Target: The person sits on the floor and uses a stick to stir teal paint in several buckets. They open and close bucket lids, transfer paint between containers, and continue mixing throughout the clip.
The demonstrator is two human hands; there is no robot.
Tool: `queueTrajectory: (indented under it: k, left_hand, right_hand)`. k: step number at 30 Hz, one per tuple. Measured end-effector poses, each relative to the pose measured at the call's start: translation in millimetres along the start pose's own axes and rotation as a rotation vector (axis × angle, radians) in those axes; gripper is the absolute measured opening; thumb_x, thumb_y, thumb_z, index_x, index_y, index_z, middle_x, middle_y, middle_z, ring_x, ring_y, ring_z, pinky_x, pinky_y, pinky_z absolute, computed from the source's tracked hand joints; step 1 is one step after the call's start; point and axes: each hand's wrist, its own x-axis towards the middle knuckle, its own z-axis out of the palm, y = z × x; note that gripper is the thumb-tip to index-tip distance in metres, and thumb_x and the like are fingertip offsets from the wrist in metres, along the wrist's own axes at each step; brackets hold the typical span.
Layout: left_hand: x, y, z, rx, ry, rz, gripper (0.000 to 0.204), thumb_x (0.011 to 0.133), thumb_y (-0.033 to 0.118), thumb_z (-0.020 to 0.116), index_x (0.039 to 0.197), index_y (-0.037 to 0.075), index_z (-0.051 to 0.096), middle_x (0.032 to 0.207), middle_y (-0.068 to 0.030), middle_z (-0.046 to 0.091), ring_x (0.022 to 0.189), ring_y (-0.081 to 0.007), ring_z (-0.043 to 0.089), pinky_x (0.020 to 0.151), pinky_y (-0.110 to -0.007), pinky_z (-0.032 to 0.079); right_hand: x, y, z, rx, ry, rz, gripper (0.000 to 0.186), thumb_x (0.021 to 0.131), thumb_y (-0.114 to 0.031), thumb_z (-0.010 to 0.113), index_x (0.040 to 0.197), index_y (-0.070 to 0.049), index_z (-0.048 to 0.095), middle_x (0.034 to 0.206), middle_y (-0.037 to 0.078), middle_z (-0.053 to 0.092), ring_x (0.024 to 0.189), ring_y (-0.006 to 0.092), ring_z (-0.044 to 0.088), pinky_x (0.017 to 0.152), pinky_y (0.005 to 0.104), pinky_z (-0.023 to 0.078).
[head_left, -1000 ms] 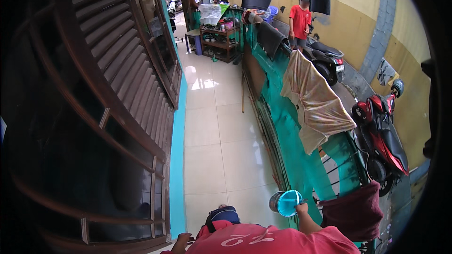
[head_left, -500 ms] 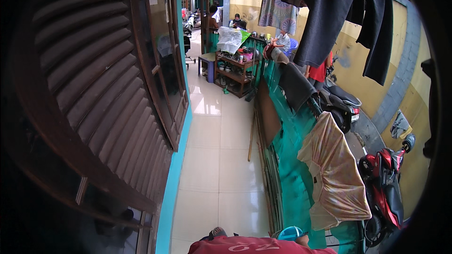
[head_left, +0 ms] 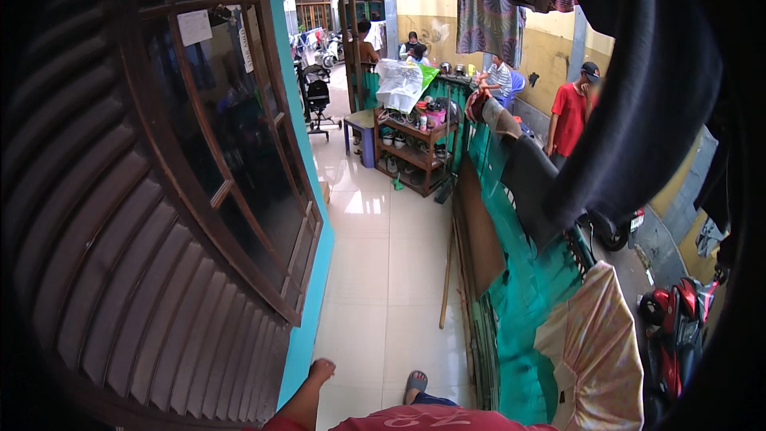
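Observation:
My left hand swings low beside the brown louvred shutters, its fingers curled, with nothing seen in it. My right hand is out of view. My red shirt fills the lower edge, and one foot in a grey sandal is on the tiled floor. On the right, a pale patterned cloth drapes over the teal railing, and dark hanging clothes come close overhead.
Ahead stand a wooden shoe rack, low table and stroller; poles lean along the railing. Beyond it are a person in red, seated people and a red scooter. A window lines the left.
I have moved forward along the walkway. The bucket and my right hand have left the view, and my left hand shows again. The hanging trousers are now much nearer.

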Motion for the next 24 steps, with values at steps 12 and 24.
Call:
queueTrajectory:
  k: [12, 24]
  left_hand:
    - [2.4, -13.8, 27.5, -0.063, -0.213, -0.850, 0.027, 0.087, 0.033, 0.062, 0.093, 0.008, 0.073, 0.080, -0.0109, 0.073, 0.070, -0.0201, 0.069, 0.069, -0.038, 0.054]
    - [366.4, 126.4, 8.6, 0.284, -0.404, -0.685, 0.033, 0.090, 0.038, 0.057, 0.092, 0.010, 0.074, 0.086, -0.0107, 0.074, 0.081, -0.0221, 0.070, 0.079, -0.041, 0.054]
  right_hand:
    - [181.7, -461.2, -99.3, 0.206, -0.104, -0.272, 0.029, 0.071, -0.016, 0.074, 0.093, 0.003, 0.071, 0.097, 0.023, 0.072, 0.094, 0.0365, 0.071, 0.083, 0.0421, 0.056]
    - [170.2, -735.8, -189.5, 0.422, 0.410, -0.424, 0.016, 0.069, -0.002, 0.064, 0.083, 0.004, 0.071, 0.084, 0.024, 0.071, 0.086, 0.0408, 0.070, 0.076, 0.0444, 0.055]
